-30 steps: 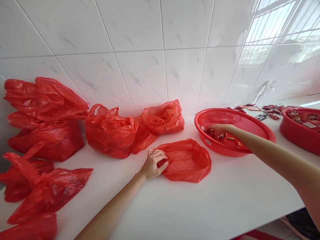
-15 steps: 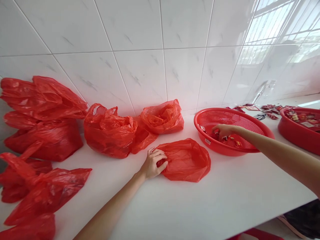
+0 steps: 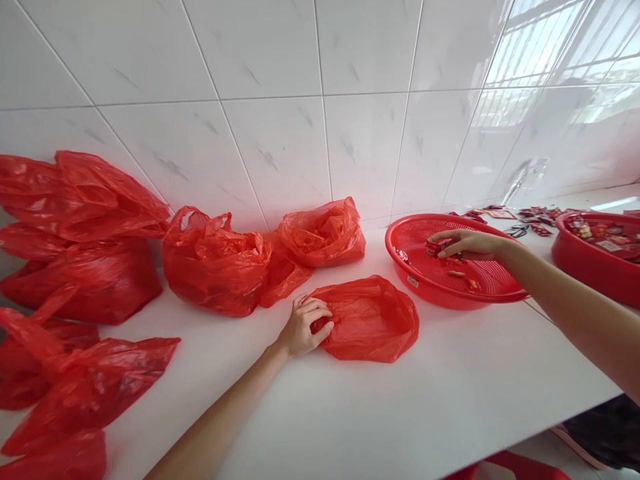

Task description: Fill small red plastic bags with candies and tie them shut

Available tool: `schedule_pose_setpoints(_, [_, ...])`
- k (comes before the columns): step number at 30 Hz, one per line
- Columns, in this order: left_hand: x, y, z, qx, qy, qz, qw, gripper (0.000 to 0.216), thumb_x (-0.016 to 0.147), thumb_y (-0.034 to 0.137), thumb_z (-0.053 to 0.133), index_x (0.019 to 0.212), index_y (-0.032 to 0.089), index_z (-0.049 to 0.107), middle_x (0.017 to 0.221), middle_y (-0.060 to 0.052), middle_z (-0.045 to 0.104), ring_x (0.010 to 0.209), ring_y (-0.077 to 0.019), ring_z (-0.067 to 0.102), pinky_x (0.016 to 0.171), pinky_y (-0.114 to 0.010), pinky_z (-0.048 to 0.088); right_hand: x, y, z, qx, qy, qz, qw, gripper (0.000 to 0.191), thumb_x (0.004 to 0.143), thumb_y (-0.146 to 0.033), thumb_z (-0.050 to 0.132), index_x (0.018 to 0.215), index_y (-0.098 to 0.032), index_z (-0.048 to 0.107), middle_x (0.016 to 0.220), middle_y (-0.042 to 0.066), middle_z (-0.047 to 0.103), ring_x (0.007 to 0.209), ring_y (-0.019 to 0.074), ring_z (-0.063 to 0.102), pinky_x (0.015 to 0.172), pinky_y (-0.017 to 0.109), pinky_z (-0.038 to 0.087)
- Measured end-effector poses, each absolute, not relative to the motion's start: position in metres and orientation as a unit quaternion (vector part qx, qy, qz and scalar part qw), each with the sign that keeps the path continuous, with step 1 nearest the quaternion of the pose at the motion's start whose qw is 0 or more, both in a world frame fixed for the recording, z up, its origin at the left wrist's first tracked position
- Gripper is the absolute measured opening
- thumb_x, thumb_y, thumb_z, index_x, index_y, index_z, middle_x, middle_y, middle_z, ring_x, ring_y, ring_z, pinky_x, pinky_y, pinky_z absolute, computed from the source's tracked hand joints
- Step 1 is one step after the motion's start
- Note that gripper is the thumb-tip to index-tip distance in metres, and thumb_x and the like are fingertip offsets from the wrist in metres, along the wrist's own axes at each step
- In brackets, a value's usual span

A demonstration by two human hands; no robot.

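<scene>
A red plastic bag [image 3: 373, 320] lies on the white table with its mouth spread wide. My left hand [image 3: 306, 327] grips the gathered left side of this bag, fingers curled round the film. Over the red plastic colander [image 3: 495, 257] to the right is my right hand [image 3: 463, 245], closed on a bunch of small red wrapped packets [image 3: 440, 249]. A few more pieces, one of them a tan stick-shaped piece [image 3: 457, 273], lie on the colander's bottom below it. What the packets contain I cannot make out.
Filled red bags [image 3: 215, 267] stand along the tiled wall and at the left, some tied. Another red basin [image 3: 595, 257] with packets sits at the far right. Dark red packets [image 3: 540, 217] and black-handled scissors [image 3: 519, 231] lie behind the colander.
My right hand has risen from the colander's bottom with red packets in its fingers, uncovering a few pieces below. My left hand keeps its place on the bag.
</scene>
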State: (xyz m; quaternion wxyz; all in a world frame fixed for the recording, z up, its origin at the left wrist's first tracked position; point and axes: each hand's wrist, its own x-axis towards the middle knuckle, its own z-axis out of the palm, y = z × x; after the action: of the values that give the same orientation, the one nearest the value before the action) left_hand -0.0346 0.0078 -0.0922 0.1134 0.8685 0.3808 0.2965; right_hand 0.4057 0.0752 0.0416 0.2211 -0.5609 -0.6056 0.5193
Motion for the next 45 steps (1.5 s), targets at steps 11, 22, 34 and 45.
schedule_pose_setpoints(11, [-0.034, 0.003, -0.088, 0.881, 0.359, 0.283, 0.124, 0.019, 0.084, 0.034, 0.063, 0.098, 0.024, 0.071, 0.1, -0.005, 0.076, 0.103, -0.0259, 0.068, 0.114, -0.056, 0.031, 0.286, 0.047, 0.065, -0.424, -0.694, 0.541, 0.213, 0.045, 0.064, -0.027, 0.083, 0.105, -0.02, 0.068, 0.084, 0.001, 0.066, 0.063, 0.0135, 0.062, 0.053, 0.024, 0.05])
schedule_pose_setpoints(22, [-0.033, 0.002, -0.086, 0.881, 0.35, 0.285, 0.142, 0.019, 0.085, 0.032, 0.062, 0.099, 0.023, 0.071, 0.101, -0.006, 0.076, 0.104, -0.0272, 0.067, 0.115, -0.057, 0.029, 0.213, 0.031, 0.0, -0.373, -0.75, 0.498, 0.226, 0.03, 0.069, -0.034, 0.078, 0.091, -0.018, 0.065, 0.077, -0.004, 0.06, 0.059, 0.0093, 0.053, 0.055, 0.023, 0.049])
schedule_pose_setpoints(34, [-0.033, 0.001, -0.084, 0.876, 0.364, 0.278, 0.154, 0.023, 0.083, 0.031, 0.061, 0.101, 0.021, 0.072, 0.103, -0.008, 0.075, 0.105, -0.027, 0.066, 0.114, -0.056, 0.029, 0.218, 0.017, -0.012, -0.408, -0.71, 0.529, 0.224, 0.046, 0.074, -0.059, 0.078, 0.085, -0.016, 0.067, 0.071, -0.001, 0.065, 0.056, 0.0112, 0.056, 0.049, 0.024, 0.048])
schedule_pose_setpoints(45, [-0.023, -0.006, -0.082, 0.859, 0.406, 0.279, 0.14, 0.027, 0.083, 0.044, 0.069, 0.097, 0.02, 0.072, 0.101, -0.006, 0.076, 0.107, -0.0287, 0.065, 0.112, -0.059, 0.026, 0.232, 0.01, -0.038, -0.367, -0.613, 0.64, 0.283, 0.042, 0.067, -0.045, 0.086, 0.092, -0.016, 0.069, 0.09, 0.003, 0.071, 0.082, 0.0164, 0.065, 0.076, 0.031, 0.053])
